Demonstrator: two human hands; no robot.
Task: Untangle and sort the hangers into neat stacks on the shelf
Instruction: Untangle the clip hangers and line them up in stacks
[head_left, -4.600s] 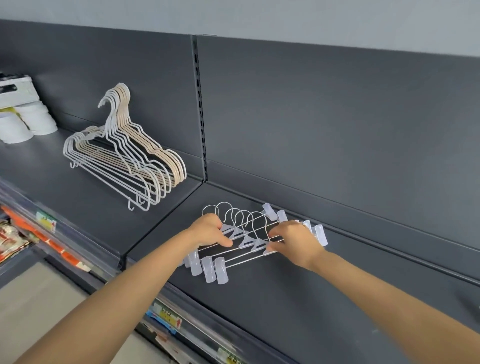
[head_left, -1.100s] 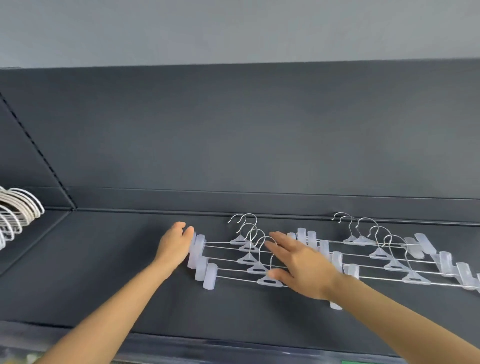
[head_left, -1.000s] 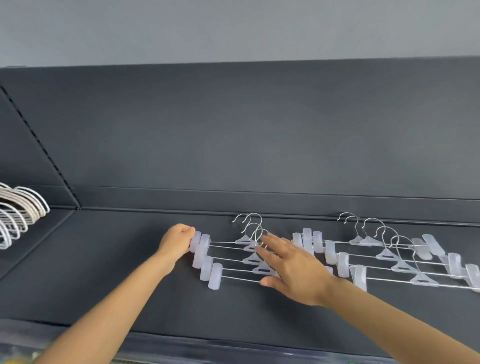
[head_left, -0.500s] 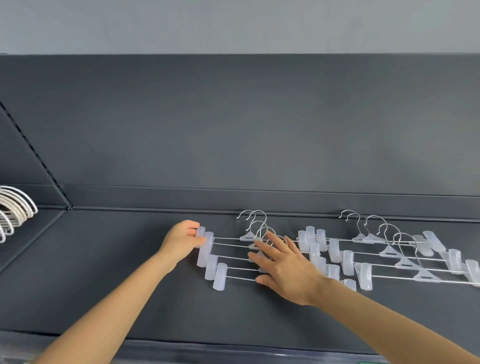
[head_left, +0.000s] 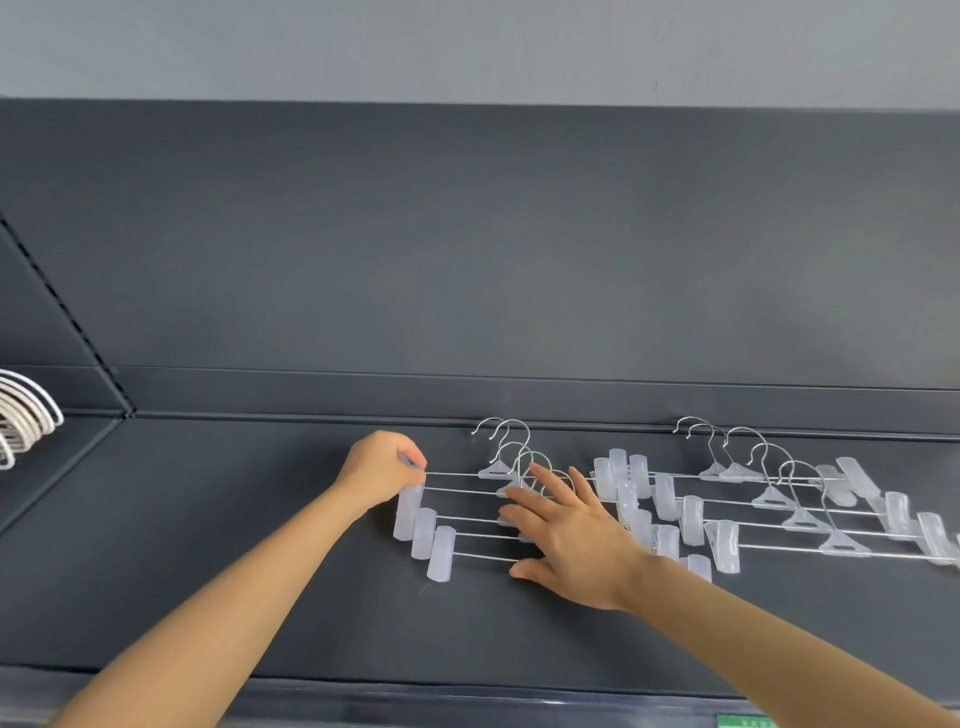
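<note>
Two fanned stacks of metal clip hangers with translucent clips lie on the dark shelf (head_left: 234, 545). The left stack (head_left: 470, 519) has its hooks pointing toward the back panel. My left hand (head_left: 382, 467) pinches the topmost clip at that stack's left end. My right hand (head_left: 566, 530) lies flat with fingers spread over the stack's middle, covering part of the bars. The right stack (head_left: 779, 512) lies beside it, its left clips close to the left stack's right clips.
White and beige coated hangers (head_left: 23, 415) lean on the neighbouring shelf section at the far left. A dark back panel (head_left: 467, 260) rises behind the shelf. The shelf's front lip carries a green price label (head_left: 743, 721).
The left stack has slid right, closer to the right stack. My left hand has gone from pushing the end clips to pinching one. My right hand stays flat on the bars.
</note>
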